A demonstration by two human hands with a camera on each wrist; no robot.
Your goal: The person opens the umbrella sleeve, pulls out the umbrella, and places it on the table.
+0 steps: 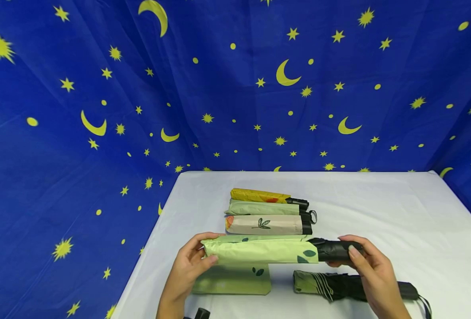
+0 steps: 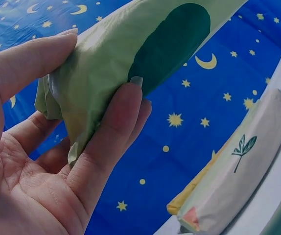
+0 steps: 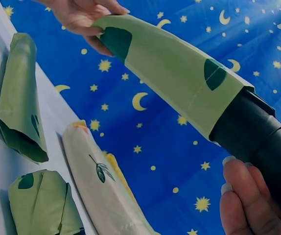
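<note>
A folded umbrella in a light green sleeve point(image 1: 259, 250) with dark leaf prints is held level above the table. My left hand point(image 1: 189, 266) pinches the sleeve's far left end between thumb and fingers; the left wrist view shows crumpled green cloth point(image 2: 99, 73) there. At the other end, my right hand point(image 1: 372, 270) grips the black handle point(image 3: 258, 132), which sticks out of the sleeve's mouth. Below lies a loose green sleeve point(image 1: 231, 280), its open mouth visible in the right wrist view. Partly behind my right hand, an unsleeved black and green folded umbrella point(image 1: 315, 283) rests on the table.
Behind the held umbrella, three sleeved umbrellas lie side by side: a yellow one point(image 1: 259, 195), a pale green one point(image 1: 263, 208) and a beige one point(image 1: 245, 225). A black handle end point(image 1: 202, 313) shows at the bottom edge. Blue star-printed cloth point(image 1: 235, 88) surrounds the white table point(image 1: 379, 199).
</note>
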